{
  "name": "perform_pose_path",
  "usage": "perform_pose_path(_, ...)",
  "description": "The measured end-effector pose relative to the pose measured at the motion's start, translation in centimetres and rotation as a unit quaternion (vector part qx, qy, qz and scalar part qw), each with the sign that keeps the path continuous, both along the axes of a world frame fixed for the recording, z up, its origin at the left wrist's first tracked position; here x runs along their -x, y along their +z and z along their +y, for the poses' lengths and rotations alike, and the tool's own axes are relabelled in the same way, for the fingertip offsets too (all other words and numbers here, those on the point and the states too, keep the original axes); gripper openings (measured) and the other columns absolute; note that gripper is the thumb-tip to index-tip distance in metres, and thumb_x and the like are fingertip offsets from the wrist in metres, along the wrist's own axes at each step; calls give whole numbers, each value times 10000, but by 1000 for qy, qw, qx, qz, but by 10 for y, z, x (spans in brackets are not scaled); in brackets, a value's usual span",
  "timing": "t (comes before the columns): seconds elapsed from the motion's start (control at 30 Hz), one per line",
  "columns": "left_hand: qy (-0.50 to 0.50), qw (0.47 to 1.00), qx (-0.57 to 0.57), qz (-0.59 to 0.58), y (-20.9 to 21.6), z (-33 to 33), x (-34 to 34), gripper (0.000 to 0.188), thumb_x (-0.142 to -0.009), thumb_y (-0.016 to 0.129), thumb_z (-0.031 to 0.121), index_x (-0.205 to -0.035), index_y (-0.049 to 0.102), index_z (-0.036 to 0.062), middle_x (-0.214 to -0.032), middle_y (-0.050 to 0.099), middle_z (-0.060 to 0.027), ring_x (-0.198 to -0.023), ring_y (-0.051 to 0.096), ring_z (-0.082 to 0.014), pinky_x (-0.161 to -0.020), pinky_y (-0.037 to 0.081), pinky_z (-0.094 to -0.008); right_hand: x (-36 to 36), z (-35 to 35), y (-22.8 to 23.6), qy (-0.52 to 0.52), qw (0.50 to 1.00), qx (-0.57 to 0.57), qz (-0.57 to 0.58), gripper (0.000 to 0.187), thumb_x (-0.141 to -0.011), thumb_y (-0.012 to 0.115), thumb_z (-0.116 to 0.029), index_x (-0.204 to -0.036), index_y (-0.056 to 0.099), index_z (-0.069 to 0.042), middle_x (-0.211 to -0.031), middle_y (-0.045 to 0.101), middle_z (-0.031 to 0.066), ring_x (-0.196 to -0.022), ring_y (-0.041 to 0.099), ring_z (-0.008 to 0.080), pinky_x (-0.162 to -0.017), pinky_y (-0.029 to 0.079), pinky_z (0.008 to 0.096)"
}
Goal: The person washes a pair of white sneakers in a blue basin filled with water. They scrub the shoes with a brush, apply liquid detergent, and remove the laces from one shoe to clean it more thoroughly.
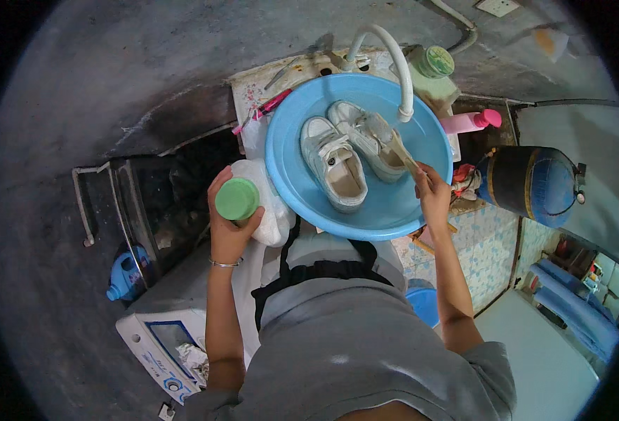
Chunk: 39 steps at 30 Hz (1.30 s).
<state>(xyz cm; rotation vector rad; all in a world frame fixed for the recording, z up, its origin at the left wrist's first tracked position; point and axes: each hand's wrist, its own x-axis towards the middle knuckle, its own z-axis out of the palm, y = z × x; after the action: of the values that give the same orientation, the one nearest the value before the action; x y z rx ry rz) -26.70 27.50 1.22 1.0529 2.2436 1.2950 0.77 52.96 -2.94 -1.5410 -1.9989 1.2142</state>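
My left fingers [255,219] curl around a round green container [237,199]; my right fingers [425,180] grip a slim, pale brush [403,151].

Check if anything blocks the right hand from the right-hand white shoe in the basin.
Nothing visible except the brush it holds, which bridges the right hand and the right-hand shoe. The white spout hangs beyond the brush, off that line.

Head-worn fisheye looks down at hands [227,230] [433,196]; rim seemingly murky.
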Motion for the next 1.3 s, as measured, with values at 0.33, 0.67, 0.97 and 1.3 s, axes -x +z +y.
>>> perform_pose_path(0.33, 26, 998, 17, -57, 1, 0, -3, 798, -651, 755, 101, -1319, 322, 42, -1354, 358, -124, -1228, 389, -253, -1028, 327, -379, 1, 3, 2, 26, 999, -32, -32, 297, -918, 520, -298, -1082, 635, -80, -540, 528, 66, -482, 514, 136, -473, 393, 281)
perform_pose_path(0.67, 123, 984, 35, -122, -22, -43, -44, 959, -683, 756, 102, -1417, 139, 73, -1423, 184, -135, -1292, 304, -293, -1040, 325, -441, 5, 55, 4, 193, 939, -175, -225, 205, -854, 544, -216, -998, 622, -92, -819, 624, 193, -766, 614, 350, -664, 493, 450)
perform_pose_path(0.97, 182, 966, 65, -172, -30, -53, -83, 897, -724, 739, 110, -1404, 155, 62, -1392, 215, -147, -1278, 313, -310, -1006, 363, -469, 82, 155, -30, 433, 751, -115, -484, 361, -817, 550, -382, -954, 660, -67, -1017, 639, 141, -937, 612, 327, -776, 494, 431)
perform_pose_path(1.3, 227, 934, 52, -272, -43, -40, -121, 695, -772, 706, 149, -1309, 290, -2, -1291, 404, -147, -1174, 439, -270, -997, 369, -391, 185, 238, -143, 458, 790, -407, 22, 217, -873, 526, -230, -1040, 554, -93, -957, 614, 152, -873, 602, 343, -739, 501, 389)
